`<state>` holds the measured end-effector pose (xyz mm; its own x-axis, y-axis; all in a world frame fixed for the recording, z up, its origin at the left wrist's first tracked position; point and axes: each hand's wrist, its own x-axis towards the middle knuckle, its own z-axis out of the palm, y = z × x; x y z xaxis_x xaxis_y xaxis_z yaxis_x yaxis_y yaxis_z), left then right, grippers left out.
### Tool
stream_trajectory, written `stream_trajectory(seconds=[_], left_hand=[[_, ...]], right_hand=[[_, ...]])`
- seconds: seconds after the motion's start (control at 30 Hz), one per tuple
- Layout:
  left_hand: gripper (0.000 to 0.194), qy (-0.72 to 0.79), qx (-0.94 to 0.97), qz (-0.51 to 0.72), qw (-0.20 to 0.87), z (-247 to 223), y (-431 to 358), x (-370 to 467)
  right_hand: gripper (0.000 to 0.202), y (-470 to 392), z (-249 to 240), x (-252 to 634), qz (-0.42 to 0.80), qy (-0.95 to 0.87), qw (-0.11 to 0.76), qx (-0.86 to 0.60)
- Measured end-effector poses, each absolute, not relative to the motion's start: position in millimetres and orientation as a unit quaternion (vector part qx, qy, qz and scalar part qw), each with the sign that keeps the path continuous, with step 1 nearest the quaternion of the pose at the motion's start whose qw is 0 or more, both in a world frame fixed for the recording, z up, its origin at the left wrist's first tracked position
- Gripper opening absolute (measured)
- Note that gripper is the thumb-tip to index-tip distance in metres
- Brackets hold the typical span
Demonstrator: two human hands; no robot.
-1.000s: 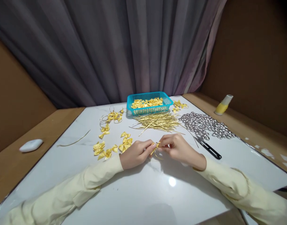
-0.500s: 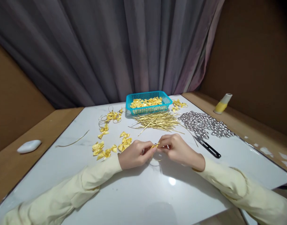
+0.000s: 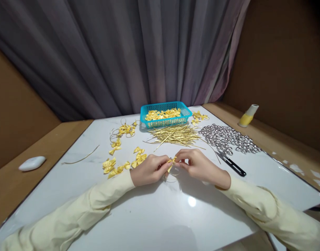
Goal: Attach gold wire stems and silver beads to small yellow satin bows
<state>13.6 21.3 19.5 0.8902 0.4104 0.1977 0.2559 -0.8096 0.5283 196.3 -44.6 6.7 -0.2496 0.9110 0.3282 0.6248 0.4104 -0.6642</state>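
Between my fingertips is a small yellow ribbon bow (image 3: pixel 171 165) with a shiny silver bead at its top and a thin gold cord looping below it. My left hand (image 3: pixel 150 169) pinches the bow from the left, thumb against forefinger. From the other side my right hand (image 3: pixel 198 164) pinches its right edge. Both hands hover just above the white table (image 3: pixel 154 216). Loose yellow bows (image 3: pixel 119 169) lie left of my left hand. A pile of gold cords (image 3: pixel 177 136) is spread out beyond my hands, and silver beads (image 3: pixel 225 137) are heaped to the right.
A teal basket (image 3: pixel 166 124) of yellow bows stands at the back. Finished-looking bows with loops (image 3: pixel 127 129) lie left of it. Black-handled scissors (image 3: pixel 233 165) rest at right. A white oval object (image 3: pixel 32 163) and a yellow-and-white bottle-like object (image 3: pixel 248 116) sit on the side ledges.
The yellow bow has turned between my fingers, so a ribbon tail and the cord loop now show more below it. My hands have shifted only slightly.
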Motion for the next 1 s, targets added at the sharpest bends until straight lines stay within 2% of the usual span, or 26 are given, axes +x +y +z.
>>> stream_trajectory(seconds=[0.13, 0.3, 0.47, 0.57, 0.73, 0.87, 1.0], left_hand=[[0.026, 0.189, 0.93, 0.142, 0.282, 19, 24, 14], [0.027, 0.207, 0.927, 0.157, 0.27, 20, 24, 15], [0.026, 0.208, 0.923, 0.167, 0.277, 20, 21, 15], [0.026, 0.213, 0.922, 0.173, 0.273, 21, 20, 15], [0.024, 0.212, 0.923, 0.201, 0.249, 20, 18, 16], [0.021, 0.183, 0.933, 0.236, 0.2, 16, 14, 15], [0.018, 0.154, 0.94, 0.265, 0.15, 13, 11, 13]], right_hand=[[0.012, -44, 6, 196, 0.218, -0.757, 0.357, -0.502], [0.02, -46, 8, 195, 0.139, -0.723, 0.417, -0.533], [0.02, -50, 11, 192, 0.158, -0.724, 0.363, -0.564], [0.018, -50, 14, 190, 0.245, -0.706, 0.336, -0.573], [0.02, -47, 17, 191, 0.482, -0.62, 0.322, -0.529], [0.014, -42, 14, 193, 0.674, -0.5, 0.321, -0.438], [0.028, -39, 10, 193, 0.786, -0.43, 0.296, -0.331]])
